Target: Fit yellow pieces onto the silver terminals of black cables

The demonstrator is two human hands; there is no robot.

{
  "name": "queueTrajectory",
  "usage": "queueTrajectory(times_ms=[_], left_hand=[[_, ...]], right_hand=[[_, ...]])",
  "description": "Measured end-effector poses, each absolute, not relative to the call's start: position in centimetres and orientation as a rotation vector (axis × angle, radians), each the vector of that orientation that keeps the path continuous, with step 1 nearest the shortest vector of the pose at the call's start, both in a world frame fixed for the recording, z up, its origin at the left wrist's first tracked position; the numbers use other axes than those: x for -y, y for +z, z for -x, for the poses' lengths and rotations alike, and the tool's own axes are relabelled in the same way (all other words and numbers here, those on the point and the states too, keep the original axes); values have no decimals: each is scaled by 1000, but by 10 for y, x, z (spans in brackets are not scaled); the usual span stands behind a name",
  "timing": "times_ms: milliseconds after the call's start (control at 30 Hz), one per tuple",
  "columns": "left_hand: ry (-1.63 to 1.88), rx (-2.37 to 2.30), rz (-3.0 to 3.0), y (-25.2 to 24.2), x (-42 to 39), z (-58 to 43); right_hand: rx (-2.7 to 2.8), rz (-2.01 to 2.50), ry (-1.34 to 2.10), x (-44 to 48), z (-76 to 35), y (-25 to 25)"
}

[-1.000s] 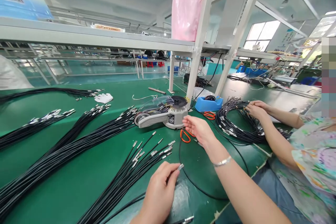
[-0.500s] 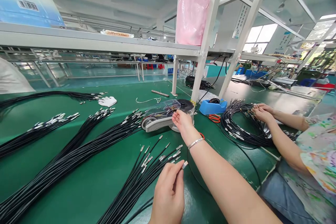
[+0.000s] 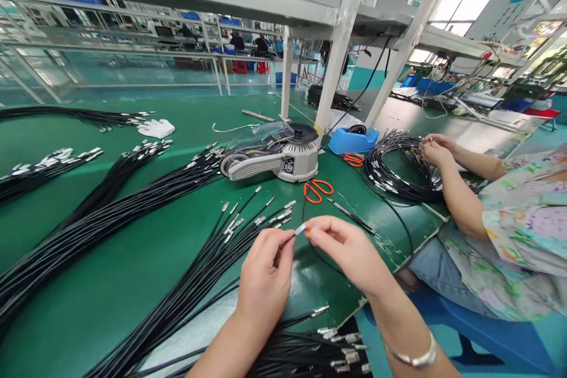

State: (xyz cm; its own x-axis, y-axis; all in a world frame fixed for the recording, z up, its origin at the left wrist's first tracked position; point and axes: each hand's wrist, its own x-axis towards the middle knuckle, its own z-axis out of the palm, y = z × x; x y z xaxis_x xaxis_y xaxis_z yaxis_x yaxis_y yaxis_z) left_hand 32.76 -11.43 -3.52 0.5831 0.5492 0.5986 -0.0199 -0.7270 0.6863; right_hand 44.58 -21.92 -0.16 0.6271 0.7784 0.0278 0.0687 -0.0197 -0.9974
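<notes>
Near the front of the green table, my left hand [image 3: 264, 277] pinches a black cable just behind its silver connector [image 3: 300, 228]. My right hand [image 3: 349, 254] closes thumb and fingertips at the connector's other end, on a small yellowish bit that looks like tape, mostly covered by the fingers. Both hands meet at this connector. Beyond them stands a grey round tape dispenser [image 3: 301, 156]. To the left of my hands lies a bundle of black cables [image 3: 190, 283] with metal ends, and another bundle [image 3: 348, 354] is below my right forearm.
Orange-handled scissors [image 3: 318, 191] and a thin black tool [image 3: 352, 217] lie before the dispenser. More cable bundles [image 3: 110, 221] and a white glove [image 3: 156, 128] are at left. A blue tape holder [image 3: 353, 140] stands by the posts. A co-worker's hands [image 3: 436, 150] handle coiled cables [image 3: 376, 174].
My right hand has come back from the tape dispenser to the connector in my left hand. The view has tilted down, bringing the lower cable bundle into sight.
</notes>
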Motion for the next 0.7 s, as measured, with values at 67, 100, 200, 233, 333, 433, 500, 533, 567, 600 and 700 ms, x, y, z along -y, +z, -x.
queueTrajectory(times_ms=[67,100,200,233,333,433,500,533,567,600,700], left_hand=[[1131,-387,-2205,-36,118,-328],[1140,-367,-2236,-37,120,-328],[1165,-332,-2316,-38,125,-327],[1167,-327,-2331,-38,126,-327],[1191,-320,-2344,-36,130,-326],[1238,-302,-2326,-34,130,-324],[1260,-259,-2318,-33,130,-323],[1264,-232,-2322,-33,129,-323],[1265,-206,-2330,-33,129,-322],[1266,-189,-2340,-33,128,-322],[1285,-169,-2373,-33,128,-321]], right_hand=[[704,1511,717,236,-432,-13],[683,1505,732,239,-427,-16],[652,1478,749,236,-423,-16],[642,1471,752,235,-423,-14],[608,1460,767,234,-424,-11],[566,1458,763,235,-422,-11],[551,1465,747,235,-420,-11],[552,1472,737,234,-419,-11],[556,1482,729,234,-419,-10],[560,1492,724,234,-419,-10],[565,1514,716,233,-419,-8]])
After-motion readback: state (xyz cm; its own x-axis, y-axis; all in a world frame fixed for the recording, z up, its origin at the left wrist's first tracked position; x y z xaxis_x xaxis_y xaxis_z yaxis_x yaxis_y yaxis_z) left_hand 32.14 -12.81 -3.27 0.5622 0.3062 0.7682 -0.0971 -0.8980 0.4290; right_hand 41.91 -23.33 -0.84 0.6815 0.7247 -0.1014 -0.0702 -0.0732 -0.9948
